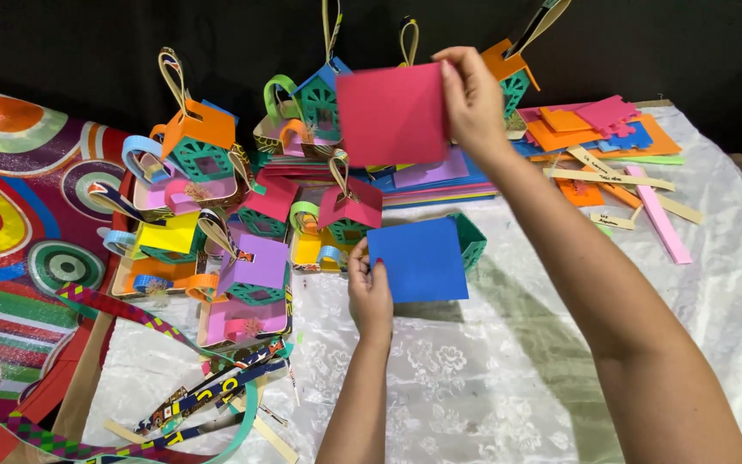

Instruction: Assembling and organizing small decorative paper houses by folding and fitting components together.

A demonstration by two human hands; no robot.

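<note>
The person is leaning over the bench [491, 378], which is wearing a white lace cloth, and both hands are busy with foam squares. The left hand [369, 292] is pinching the left edge of a blue square [418, 259], thumb and fingers closed on it, holding it low and flat to the view just above the cloth. Behind that square a small teal box [471, 241] is peeking out, touching or just behind its upper right corner; I cannot tell which. The right hand [472, 101] is raised higher, fingers clamped on the right edge of a pink square [392, 113], holding it up in front of the dark backdrop. The two squares are hanging well apart, pink above blue.

To the left, a cluster of little paper houses [255, 266] is sitting in small trays, with roofs in orange, yellow, purple and pink, teal walls and looped ribbon handles. Behind the pink square a flat stack of sheets [440, 176] is lying. At the far right a heap of foam pieces [590, 129] is spreading out, with pale paper strips [607, 178] and a pink strip [659, 215] lying beside it. Near the lower left, patterned ribbons [208, 391] are trailing across the cloth, next to a bright swirl-patterned sheet [10, 223].
</note>
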